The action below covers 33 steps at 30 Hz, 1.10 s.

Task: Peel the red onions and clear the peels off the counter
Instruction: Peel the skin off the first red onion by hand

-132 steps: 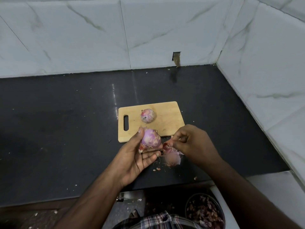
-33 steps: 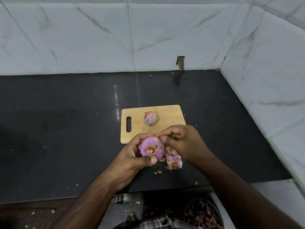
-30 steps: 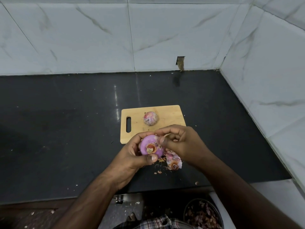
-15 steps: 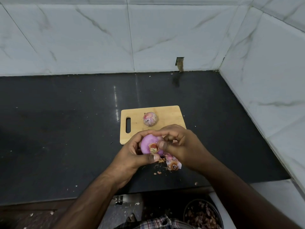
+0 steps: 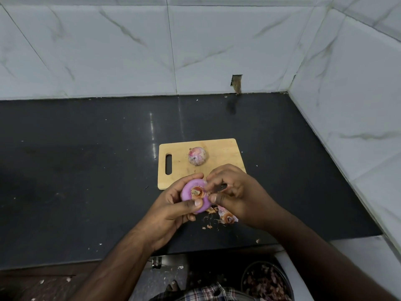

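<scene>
My left hand (image 5: 171, 210) grips a mostly peeled purple red onion (image 5: 195, 197) just in front of the wooden cutting board (image 5: 219, 155), root end facing me. My right hand (image 5: 236, 192) pinches the reddish skin at that root end with fingertips and thumb. A second red onion (image 5: 197, 156), still in its papery skin, rests on the board. A heap of loose peels (image 5: 225, 216) lies on the black counter (image 5: 86, 170) under my right hand, with small flakes around it.
White marble-look tiled walls close the counter at the back and right. Below the counter's front edge at the lower right stands a round bin (image 5: 267, 281) holding onion peels. Small scraps dot the counter near the front edge.
Since 4.4 s ago my left hand has turned the onion so its root end faces me, and my right hand has moved from the peel heap onto that end, picking at the skin.
</scene>
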Each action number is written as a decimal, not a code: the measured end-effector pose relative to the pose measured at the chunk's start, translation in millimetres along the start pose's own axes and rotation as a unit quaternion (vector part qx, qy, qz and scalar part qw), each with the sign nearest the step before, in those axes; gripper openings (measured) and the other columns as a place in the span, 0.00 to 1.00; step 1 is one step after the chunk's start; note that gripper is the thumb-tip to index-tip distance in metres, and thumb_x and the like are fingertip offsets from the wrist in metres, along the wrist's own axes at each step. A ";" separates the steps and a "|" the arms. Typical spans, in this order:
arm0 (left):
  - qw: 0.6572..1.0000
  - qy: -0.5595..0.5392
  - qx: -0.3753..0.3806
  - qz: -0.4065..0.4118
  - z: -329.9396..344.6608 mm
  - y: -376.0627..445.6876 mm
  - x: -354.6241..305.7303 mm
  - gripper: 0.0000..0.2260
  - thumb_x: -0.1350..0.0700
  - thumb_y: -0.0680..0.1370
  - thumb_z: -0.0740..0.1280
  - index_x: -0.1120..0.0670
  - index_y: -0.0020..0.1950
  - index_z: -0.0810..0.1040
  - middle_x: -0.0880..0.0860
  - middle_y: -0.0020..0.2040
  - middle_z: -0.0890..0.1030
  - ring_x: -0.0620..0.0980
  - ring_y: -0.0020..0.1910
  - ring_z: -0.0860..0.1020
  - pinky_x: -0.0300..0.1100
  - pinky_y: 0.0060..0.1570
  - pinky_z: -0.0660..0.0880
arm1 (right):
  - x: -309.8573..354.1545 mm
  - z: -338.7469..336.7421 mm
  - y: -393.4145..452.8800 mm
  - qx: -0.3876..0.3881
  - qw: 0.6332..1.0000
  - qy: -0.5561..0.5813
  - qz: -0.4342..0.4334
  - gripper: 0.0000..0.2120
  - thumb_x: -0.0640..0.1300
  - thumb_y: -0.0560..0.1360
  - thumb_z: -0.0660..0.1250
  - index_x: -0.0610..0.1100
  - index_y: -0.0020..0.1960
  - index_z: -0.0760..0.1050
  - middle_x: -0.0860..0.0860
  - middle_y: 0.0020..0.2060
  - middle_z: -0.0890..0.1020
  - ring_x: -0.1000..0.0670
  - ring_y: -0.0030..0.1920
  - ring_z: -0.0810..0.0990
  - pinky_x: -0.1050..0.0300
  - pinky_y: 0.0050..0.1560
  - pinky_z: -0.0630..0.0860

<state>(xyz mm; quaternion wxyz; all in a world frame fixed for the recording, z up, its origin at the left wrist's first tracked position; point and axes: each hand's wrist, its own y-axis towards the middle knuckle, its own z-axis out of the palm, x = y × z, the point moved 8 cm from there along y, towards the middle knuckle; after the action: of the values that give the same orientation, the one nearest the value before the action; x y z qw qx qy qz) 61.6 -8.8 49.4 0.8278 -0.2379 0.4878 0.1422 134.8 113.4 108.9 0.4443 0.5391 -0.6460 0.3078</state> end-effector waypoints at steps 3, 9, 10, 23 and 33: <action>1.000 0.014 0.009 0.004 3.0 0.6 -1.4 0.29 0.58 0.67 0.77 0.52 0.68 0.77 0.56 0.57 0.81 0.50 0.47 0.80 0.40 0.38 0.73 | 4.4 5.0 2.9 0.050 0.998 -0.011 0.019 0.15 0.39 0.73 0.74 0.54 0.54 0.77 0.57 0.53 0.74 0.55 0.53 0.77 0.63 0.51 0.76; 1.000 -0.002 0.008 0.007 -0.6 0.2 -3.7 0.29 0.58 0.66 0.77 0.50 0.68 0.78 0.54 0.55 0.81 0.50 0.47 0.80 0.41 0.39 0.72 | 7.3 4.1 3.6 0.015 0.999 -0.041 0.007 0.09 0.40 0.72 0.75 0.52 0.44 0.77 0.56 0.47 0.74 0.54 0.49 0.77 0.64 0.49 0.75; 1.000 -0.003 0.008 0.007 -1.1 -0.7 -3.4 0.29 0.58 0.66 0.77 0.50 0.68 0.78 0.53 0.55 0.81 0.50 0.47 0.80 0.40 0.39 0.72 | 6.6 4.5 3.3 0.015 0.999 -0.047 0.006 0.08 0.40 0.72 0.75 0.51 0.44 0.78 0.56 0.47 0.74 0.54 0.49 0.77 0.65 0.49 0.75; 1.000 -0.020 0.008 0.002 -1.5 -1.3 2.1 0.29 0.58 0.67 0.77 0.53 0.67 0.78 0.55 0.55 0.81 0.50 0.45 0.80 0.38 0.35 0.74 | 5.7 3.2 2.9 0.015 0.999 -0.051 0.004 0.08 0.40 0.72 0.75 0.51 0.44 0.78 0.56 0.46 0.76 0.55 0.48 0.78 0.64 0.49 0.75; 0.998 -0.062 0.007 -0.004 -0.8 -0.6 3.9 0.28 0.57 0.67 0.76 0.55 0.67 0.78 0.57 0.54 0.81 0.49 0.42 0.80 0.37 0.33 0.75 | 3.9 4.7 1.8 0.005 1.000 -0.012 -0.016 0.10 0.41 0.72 0.75 0.50 0.50 0.79 0.56 0.49 0.77 0.52 0.51 0.79 0.56 0.48 0.80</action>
<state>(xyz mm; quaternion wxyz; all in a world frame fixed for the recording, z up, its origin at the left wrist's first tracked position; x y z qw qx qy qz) 63.1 -9.7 45.8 0.8588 -0.2250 0.4352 0.1500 131.9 108.0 110.6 0.4386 0.5550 -0.6413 0.2970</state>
